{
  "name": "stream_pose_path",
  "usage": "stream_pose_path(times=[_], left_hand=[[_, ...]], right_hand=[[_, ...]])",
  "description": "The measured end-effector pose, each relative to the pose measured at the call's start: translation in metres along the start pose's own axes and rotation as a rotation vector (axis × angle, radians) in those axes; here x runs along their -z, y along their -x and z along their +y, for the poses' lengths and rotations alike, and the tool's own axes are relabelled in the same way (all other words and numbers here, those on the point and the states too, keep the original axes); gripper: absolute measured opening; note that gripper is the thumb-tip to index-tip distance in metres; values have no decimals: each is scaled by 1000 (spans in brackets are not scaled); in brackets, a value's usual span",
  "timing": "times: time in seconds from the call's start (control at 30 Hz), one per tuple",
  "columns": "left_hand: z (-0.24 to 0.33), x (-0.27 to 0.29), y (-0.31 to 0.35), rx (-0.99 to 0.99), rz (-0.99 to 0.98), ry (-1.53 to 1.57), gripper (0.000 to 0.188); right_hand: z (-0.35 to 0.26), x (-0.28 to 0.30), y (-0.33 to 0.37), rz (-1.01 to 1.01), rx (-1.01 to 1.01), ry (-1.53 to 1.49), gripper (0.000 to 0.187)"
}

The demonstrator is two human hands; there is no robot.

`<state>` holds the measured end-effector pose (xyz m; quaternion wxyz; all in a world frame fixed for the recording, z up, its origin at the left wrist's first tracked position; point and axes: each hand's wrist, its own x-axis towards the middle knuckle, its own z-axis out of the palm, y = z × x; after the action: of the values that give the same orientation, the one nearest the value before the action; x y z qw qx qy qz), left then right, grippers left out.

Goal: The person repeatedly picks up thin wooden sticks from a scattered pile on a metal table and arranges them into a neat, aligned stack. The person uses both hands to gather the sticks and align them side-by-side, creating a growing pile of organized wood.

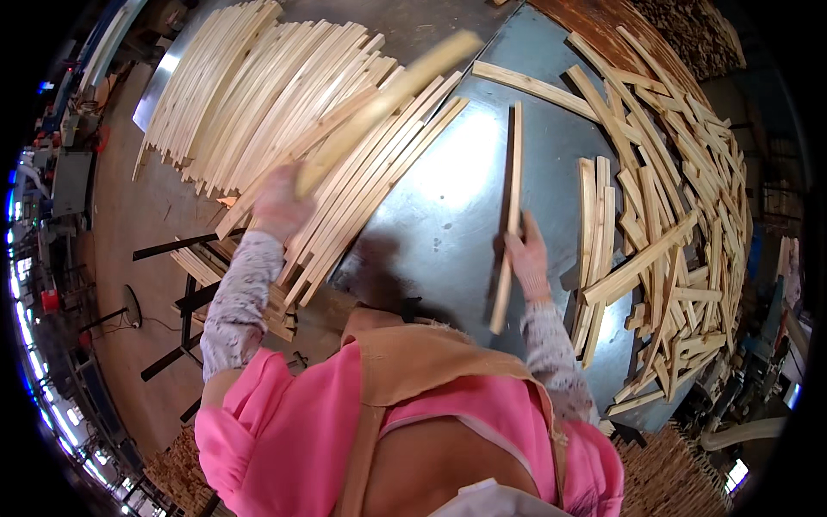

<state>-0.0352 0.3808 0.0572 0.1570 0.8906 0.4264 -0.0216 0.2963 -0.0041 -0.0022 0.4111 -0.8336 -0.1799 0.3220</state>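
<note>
My left hand (282, 205), smeared by motion, is closed around the near end of a pale wooden strip (388, 103). That strip slants away up and to the right, blurred, over a row of long strips (379, 185) lying side by side. Over the metal tabletop (413, 250), my right hand (529, 258) grips another narrow wooden strip (515, 164) by its nearer half, with fingers along its right side. This strip points nearly straight away from me and casts a dark shadow on its left. Whether it touches the metal cannot be told.
A jumbled heap of wooden strips (680, 198) covers the table's right side, with several shorter strips (596, 233) beside it. Neatly aligned strips (258, 95) fill the far left. Below them stands a black metal frame (185, 302) holding more strips. A further wood stack (689, 34) sits far right.
</note>
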Motion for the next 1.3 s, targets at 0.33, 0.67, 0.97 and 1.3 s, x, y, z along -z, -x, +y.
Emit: stream_pose_path(times=[0.33, 0.67, 0.97, 1.3], left_hand=[[-157, -22, 43, 181, 61, -96, 77], [-52, -25, 24, 38, 110, -11, 62], [41, -113, 84, -164, 232, 104, 60], [-162, 0, -52, -313, 207, -276, 47]], right_hand=[[-103, -200, -11, -297, 119, 384, 83], [-176, -100, -206, 149, 678, 972, 52], [-205, -98, -162, 184, 757, 190, 47], [-69, -248, 1, -639, 616, 624, 65]])
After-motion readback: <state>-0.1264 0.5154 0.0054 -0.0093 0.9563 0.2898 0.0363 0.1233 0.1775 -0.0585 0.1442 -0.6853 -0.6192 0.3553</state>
